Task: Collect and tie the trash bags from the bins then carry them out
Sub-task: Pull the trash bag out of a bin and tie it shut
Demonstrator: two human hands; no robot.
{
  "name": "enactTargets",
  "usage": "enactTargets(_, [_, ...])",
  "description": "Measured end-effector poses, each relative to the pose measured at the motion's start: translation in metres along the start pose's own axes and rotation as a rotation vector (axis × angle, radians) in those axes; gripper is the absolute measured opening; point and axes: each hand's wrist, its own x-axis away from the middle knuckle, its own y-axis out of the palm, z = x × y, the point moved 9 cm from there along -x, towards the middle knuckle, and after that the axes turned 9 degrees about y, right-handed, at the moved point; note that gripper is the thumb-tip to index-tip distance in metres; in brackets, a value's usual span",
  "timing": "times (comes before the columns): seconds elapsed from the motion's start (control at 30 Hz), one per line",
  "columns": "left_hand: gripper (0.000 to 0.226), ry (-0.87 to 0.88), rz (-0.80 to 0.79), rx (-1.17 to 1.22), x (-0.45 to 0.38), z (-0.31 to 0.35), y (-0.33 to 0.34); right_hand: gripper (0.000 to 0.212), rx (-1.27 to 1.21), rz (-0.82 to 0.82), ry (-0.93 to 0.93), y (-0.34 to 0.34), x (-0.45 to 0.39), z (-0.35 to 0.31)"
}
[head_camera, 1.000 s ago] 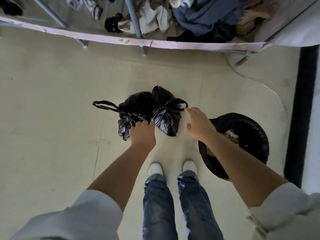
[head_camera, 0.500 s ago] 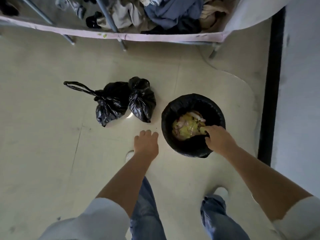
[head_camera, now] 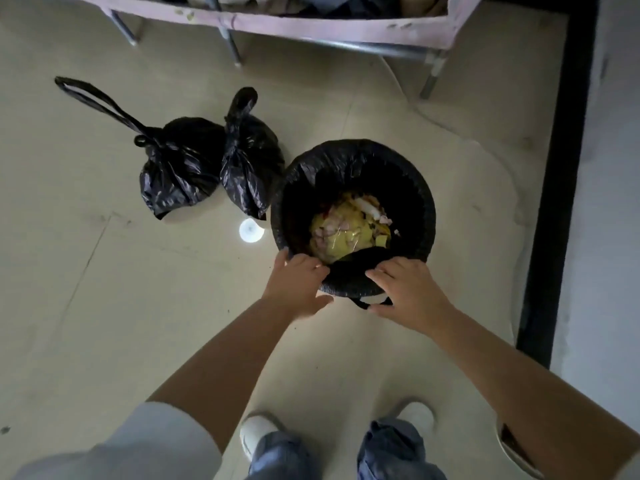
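Both the left hand [head_camera: 298, 285] and the right hand [head_camera: 408, 292] pinch the liner [head_camera: 349, 271] at the bin's [head_camera: 426, 209] near rim. Half a second ago only the right touched it. Two tied bags [head_camera: 207, 168] lie beyond the left hand.

A pale tiled floor [head_camera: 104, 306] is spreading across the view, with a small bright spot of light [head_camera: 251, 231] shining on it. A pink-edged metal-legged rack [head_camera: 311, 26] is standing at the top, holding heaped clothes [head_camera: 311, 3]. A black strip [head_camera: 557, 168] is running down the right, bordering a grey wall [head_camera: 613, 202].

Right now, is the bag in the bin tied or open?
Open: the bag is spread over the bin rim, yellow trash showing inside.
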Motion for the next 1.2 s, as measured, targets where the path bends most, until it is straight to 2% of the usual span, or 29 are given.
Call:
enactTargets(0.07, [0.058,0.146,-0.044,-0.065,-0.018,0.003,0.018,0.057,0.042,-0.1,-0.062,0.019,-0.017,-0.009])
enactTargets(0.13, [0.05,0.249,-0.037,-0.059,-0.032,0.003,0.027,0.048,0.019,-0.197,-0.112,0.038,-0.034,-0.014])
enactTargets(0.3, [0.022,0.332,0.17,0.316,-0.051,-0.015,0.021,0.018,-0.143,-0.22,-0.189,0.046,-0.054,-0.008])
enactTargets(0.33, [0.019,0.349,0.216,0.366,-0.051,-0.018,0.019,0.015,-0.177,-0.21,-0.2,0.045,-0.054,-0.007])
enactTargets(0.4, [0.017,0.362,0.323,0.388,-0.053,-0.024,0.013,0.024,-0.199,-0.193,-0.151,0.039,-0.057,-0.002])
enactTargets(0.43, [0.017,0.355,0.381,0.369,-0.053,-0.027,0.01,0.024,-0.212,-0.17,-0.11,0.035,-0.06,0.003])
enactTargets(0.5, [0.02,0.312,0.502,0.31,-0.051,-0.034,0.0,0.01,-0.219,-0.089,-0.035,0.022,-0.068,0.013])
enactTargets(0.6, [0.023,0.155,0.665,0.254,-0.051,-0.051,-0.015,0.019,-0.136,0.116,0.043,0.002,-0.087,0.018])
enactTargets(0.67, [0.024,0.047,0.777,0.197,-0.051,-0.059,-0.024,0.023,-0.062,0.224,0.173,-0.002,-0.096,0.026])
enactTargets(0.73, [0.03,0.038,0.904,0.222,-0.043,-0.063,-0.03,0.029,0.106,0.331,0.271,-0.003,-0.097,0.031])
enactTargets(0.77, [0.036,0.102,0.942,0.253,-0.038,-0.061,-0.029,0.031,0.167,0.409,0.293,-0.007,-0.091,0.031])
enactTargets(0.8, [0.044,0.196,0.935,0.248,-0.033,-0.055,-0.025,0.032,0.176,0.516,0.263,-0.015,-0.08,0.024])
enactTargets(0.83, [0.052,0.284,0.87,0.21,-0.029,-0.046,-0.018,0.035,0.114,0.627,0.179,-0.023,-0.066,0.014])
enactTargets(0.87, [0.057,0.352,0.782,0.131,-0.027,-0.041,-0.007,0.041,0.005,0.668,0.104,-0.027,-0.05,0.005])
enactTargets(0.9, [0.058,0.393,0.722,0.048,-0.024,-0.039,0.004,0.049,-0.068,0.608,0.059,-0.025,-0.038,-0.005])
enactTargets(0.93, [0.056,0.413,0.682,-0.007,-0.022,-0.039,0.014,0.053,-0.06,0.441,0.053,-0.012,-0.03,-0.013])
enactTargets(1.0, [0.046,0.374,0.611,-0.016,-0.02,-0.042,0.02,0.05,0.194,0.117,0.094,0.025,-0.022,-0.018])
enactTargets(1.03, [0.041,0.346,0.59,0.012,-0.02,-0.043,0.019,0.044,0.26,0.044,0.097,0.035,-0.019,-0.017])
enactTargets(1.1, [0.038,0.311,0.511,0.055,-0.024,-0.046,0.018,0.029,0.192,0.024,0.079,0.032,-0.018,-0.018])
enactTargets(1.2, [0.033,0.297,0.426,0.07,-0.029,-0.044,0.01,0.02,0.033,0.021,0.116,0.013,-0.026,-0.002])
